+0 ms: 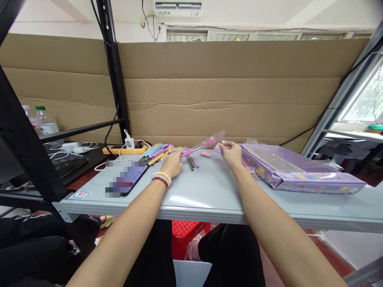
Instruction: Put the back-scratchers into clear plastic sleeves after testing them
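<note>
My left hand (172, 164) is closed on a pink pen-like stick (191, 152), whose far end sits in a clear plastic sleeve (217, 137) pointing up and right. My right hand (231, 154) pinches a small purple patterned piece (218, 147), partly hidden by the fingers. Between the hands lies a small pink packet (206, 154). Just beyond my left hand is a pile of blue, purple and yellow pen-like sticks (158, 152) with claw-shaped ends. A few brown and purple sticks (191, 162) lie to its right.
A purple patterned box (317, 182) with clear plastic film on it stands on the right of the grey table (203, 191). A phone (134, 177) lies at left, near a yellow power strip (124, 150) with cables. Cardboard (233, 91) walls off the back; a black post (110, 59) rises at left.
</note>
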The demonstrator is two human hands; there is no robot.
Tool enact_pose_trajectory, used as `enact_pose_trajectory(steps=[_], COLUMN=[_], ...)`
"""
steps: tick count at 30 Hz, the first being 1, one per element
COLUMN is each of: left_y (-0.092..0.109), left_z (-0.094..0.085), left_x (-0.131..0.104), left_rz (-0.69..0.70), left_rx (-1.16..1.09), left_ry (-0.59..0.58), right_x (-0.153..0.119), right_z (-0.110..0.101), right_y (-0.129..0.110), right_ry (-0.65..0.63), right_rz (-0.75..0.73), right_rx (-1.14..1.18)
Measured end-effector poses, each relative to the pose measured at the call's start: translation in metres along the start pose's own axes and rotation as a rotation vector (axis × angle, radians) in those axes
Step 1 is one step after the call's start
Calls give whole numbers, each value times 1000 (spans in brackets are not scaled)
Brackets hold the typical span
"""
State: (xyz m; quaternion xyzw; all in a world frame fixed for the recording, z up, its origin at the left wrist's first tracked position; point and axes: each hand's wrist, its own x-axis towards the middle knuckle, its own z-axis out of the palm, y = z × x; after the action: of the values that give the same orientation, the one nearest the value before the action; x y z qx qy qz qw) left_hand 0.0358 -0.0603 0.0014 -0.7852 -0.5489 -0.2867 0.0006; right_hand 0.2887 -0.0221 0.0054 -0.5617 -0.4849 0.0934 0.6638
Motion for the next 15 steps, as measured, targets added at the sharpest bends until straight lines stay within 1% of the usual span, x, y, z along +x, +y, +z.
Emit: enact_pose_trajectory(steps=[2,4,5,7,11,15], left_y=[0,0,0,0,0,0], left_z=[0,1,1,1,2,2], left_x=[0,0,0,0,0,0], left_rz=[9,14,16,20,22,31], left_rx=[-1,3,5,11,20,31], left_ry=[5,7,8,12,17,13], right_x=[-1,-1,-1,1,2,-1], right_z=[3,5,5,6,3,2], right_y=[1,1,1,1,0,-4], right_ry=[-24,-81,-101,-113,-23,74], right_rz=[63,105,110,90,27,-47], right_rx=[90,208,239,222,79,43])
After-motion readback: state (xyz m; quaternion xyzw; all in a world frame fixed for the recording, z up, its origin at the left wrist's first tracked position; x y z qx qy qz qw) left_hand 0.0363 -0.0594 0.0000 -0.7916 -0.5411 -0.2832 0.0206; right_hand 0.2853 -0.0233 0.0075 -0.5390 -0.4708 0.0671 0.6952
